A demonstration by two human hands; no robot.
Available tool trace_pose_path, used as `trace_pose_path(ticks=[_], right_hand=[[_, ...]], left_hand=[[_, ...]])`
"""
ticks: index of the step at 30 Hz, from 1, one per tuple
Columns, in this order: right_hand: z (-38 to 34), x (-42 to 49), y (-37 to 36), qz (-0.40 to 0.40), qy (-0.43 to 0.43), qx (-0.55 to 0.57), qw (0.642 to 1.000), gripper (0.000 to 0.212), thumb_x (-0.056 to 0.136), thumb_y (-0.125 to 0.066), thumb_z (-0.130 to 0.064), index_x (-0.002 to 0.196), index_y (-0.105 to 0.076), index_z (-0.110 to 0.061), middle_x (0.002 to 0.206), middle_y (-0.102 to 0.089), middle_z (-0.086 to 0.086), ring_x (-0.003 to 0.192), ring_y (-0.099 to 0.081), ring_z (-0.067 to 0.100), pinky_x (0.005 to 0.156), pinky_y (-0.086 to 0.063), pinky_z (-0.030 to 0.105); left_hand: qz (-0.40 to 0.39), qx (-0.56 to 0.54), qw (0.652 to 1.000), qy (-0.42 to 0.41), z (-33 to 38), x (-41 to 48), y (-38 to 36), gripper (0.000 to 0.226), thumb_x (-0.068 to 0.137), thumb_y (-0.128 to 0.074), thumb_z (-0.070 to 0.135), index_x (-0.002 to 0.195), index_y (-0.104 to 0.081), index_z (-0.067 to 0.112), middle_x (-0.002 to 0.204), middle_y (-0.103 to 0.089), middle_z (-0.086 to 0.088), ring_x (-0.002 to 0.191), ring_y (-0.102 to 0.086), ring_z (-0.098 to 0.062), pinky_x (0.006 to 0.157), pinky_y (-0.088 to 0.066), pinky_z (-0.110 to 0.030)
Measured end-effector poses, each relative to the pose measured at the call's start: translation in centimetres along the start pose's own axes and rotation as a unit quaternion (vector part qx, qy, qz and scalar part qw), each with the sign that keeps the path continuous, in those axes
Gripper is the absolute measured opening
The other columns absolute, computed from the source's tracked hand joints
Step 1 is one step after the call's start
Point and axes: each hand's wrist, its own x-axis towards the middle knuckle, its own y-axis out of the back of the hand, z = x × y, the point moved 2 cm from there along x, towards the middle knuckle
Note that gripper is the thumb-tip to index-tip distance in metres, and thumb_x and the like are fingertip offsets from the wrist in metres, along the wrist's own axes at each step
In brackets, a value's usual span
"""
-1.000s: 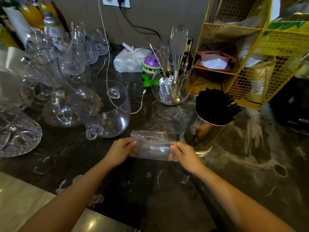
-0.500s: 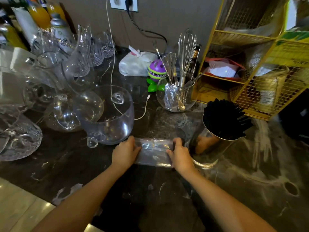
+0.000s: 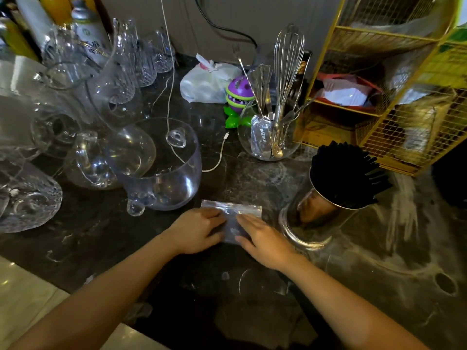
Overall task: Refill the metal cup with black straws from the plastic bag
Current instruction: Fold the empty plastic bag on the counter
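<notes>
Much of the clear plastic bag [image 3: 231,210] is hidden: both hands lie on top of it, and only its far edge and a strip between the fingers show, so whether it is folded or holds anything cannot be told. It lies flat on the dark marble counter [image 3: 379,274], just beside the metal cup [image 3: 307,218] on the cup's left. The left hand [image 3: 195,229] presses palm-down on the bag's left part with fingers bent; the right hand [image 3: 262,237] lies flat and spread over its right part, close to the cup's base. Neither hand is closed around the bag; both flatten it against the counter. The metal cup is packed with black straws [image 3: 347,173] that fan out above its rim and hide its mouth. Beyond the cup, a round glass jar [image 3: 267,140] holds a wire whisk [image 3: 288,61] and other utensils; a clear packet inside it bears small print too blurred to read. A bottle [image 3: 88,34] far left of the cup has a label, also illegible. The yellow wire rack [image 3: 394,79] behind the cup is cut off at the frame's top and right. A large clear glass bowl [image 3: 161,168] stands left of the cup, beyond the left hand.
</notes>
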Motion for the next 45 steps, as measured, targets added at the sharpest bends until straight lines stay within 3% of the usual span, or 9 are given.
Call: trace_pose_path(ticks=[6,9,12,14,18,23,29,41,45], right_hand=[[0.5,-1.0,-0.7,-0.097,0.031,-0.129,0.986,0.063,0.093,-0.033,-0.027,0.142,0.002,-0.011,0.156,0.000,0.007,0.143,0.005,0.017,0.110,0.006,0.025],[0.3,-1.1,-0.6,-0.098,0.035,-0.145,0.984,0.062,0.092,-0.034,-0.014,0.142,0.002,-0.013,0.156,-0.001,0.008,0.143,0.002,0.020,0.114,0.001,0.029],[0.4,-1.1,-0.4,-0.087,0.012,-0.112,0.990,0.054,0.092,-0.036,-0.009,0.141,-0.013,-0.015,0.153,-0.019,0.013,0.141,-0.020,0.025,0.114,-0.022,0.038],[0.6,-1.1,0.2,-0.053,-0.001,-0.073,0.996,0.036,0.093,-0.037,-0.015,0.128,-0.031,-0.015,0.133,-0.048,0.016,0.115,-0.052,0.029,0.090,-0.047,0.039],[0.3,-0.9,1.6,-0.021,-0.004,-0.005,1.000,0.012,0.094,-0.036,-0.025,0.101,-0.040,-0.017,0.076,-0.054,0.001,0.063,-0.053,0.018,0.051,-0.036,0.028],[0.5,0.3,2.2,0.013,-0.045,0.067,0.997,0.014,0.095,-0.035,-0.028,0.084,-0.042,-0.022,0.080,-0.052,0.003,0.070,-0.051,0.015,0.064,-0.044,0.037],[0.6,2.0,1.9,0.009,-0.127,0.024,0.992,0.025,0.093,-0.041,-0.022,0.104,-0.056,-0.006,0.122,-0.045,0.010,0.109,-0.047,0.021,0.093,-0.039,0.032],[0.5,1.9,2.5,-0.002,-0.181,0.109,0.977,0.017,0.082,-0.057,-0.016,0.071,-0.046,-0.023,0.068,-0.050,-0.005,0.074,-0.055,0.016,0.070,-0.046,0.031],[0.1,1.2,2.5,-0.016,-0.179,0.121,0.976,0.013,0.080,-0.060,-0.013,0.075,-0.050,-0.020,0.077,-0.055,-0.001,0.079,-0.054,0.016,0.070,-0.044,0.027]], left_hand=[[-0.118,0.086,0.989,0.004,0.5,-0.2,-0.3,0.058,0.089,-0.038,0.029,0.140,-0.013,0.018,0.153,-0.015,-0.011,0.140,-0.015,-0.023,0.116,-0.011,-0.033],[-0.109,0.095,0.989,0.016,0.8,0.1,-0.4,0.054,0.090,-0.036,0.022,0.140,-0.014,0.015,0.153,-0.017,-0.011,0.139,-0.019,-0.024,0.116,-0.016,-0.035],[-0.012,0.060,0.998,-0.025,0.9,-0.3,0.2,0.042,0.088,-0.037,0.026,0.128,-0.040,0.015,0.135,-0.051,-0.010,0.117,-0.054,-0.022,0.096,-0.046,-0.031],[0.001,0.050,0.998,-0.038,0.9,-0.7,1.0,0.042,0.082,-0.030,0.037,0.114,-0.050,0.018,0.114,-0.066,-0.008,0.090,-0.067,-0.021,0.073,-0.056,-0.030],[-0.036,-0.016,0.999,0.011,0.4,-0.9,1.2,0.032,0.092,-0.033,0.033,0.114,-0.044,0.013,0.120,-0.057,-0.011,0.100,-0.059,-0.024,0.085,-0.049,-0.039],[-0.014,-0.099,0.993,0.065,-0.3,0.2,1.9,0.019,0.091,-0.040,0.022,0.101,-0.052,0.012,0.108,-0.058,-0.009,0.093,-0.057,-0.021,0.079,-0.043,-0.031],[-0.088,-0.079,0.989,0.086,-0.9,2.9,2.1,0.028,0.091,-0.040,0.022,0.107,-0.058,0.009,0.120,-0.048,-0.011,0.109,-0.046,-0.023,0.091,-0.034,-0.028],[-0.167,-0.130,0.975,0.070,-1.0,3.9,2.6,0.021,0.086,-0.052,0.016,0.103,-0.064,0.013,0.113,-0.065,-0.007,0.092,-0.052,-0.006,0.088,-0.038,-0.023],[-0.195,-0.132,0.970,0.061,-0.7,3.5,2.7,0.020,0.084,-0.055,0.017,0.101,-0.065,0.013,0.110,-0.067,-0.005,0.094,-0.055,-0.007,0.092,-0.040,-0.025]])
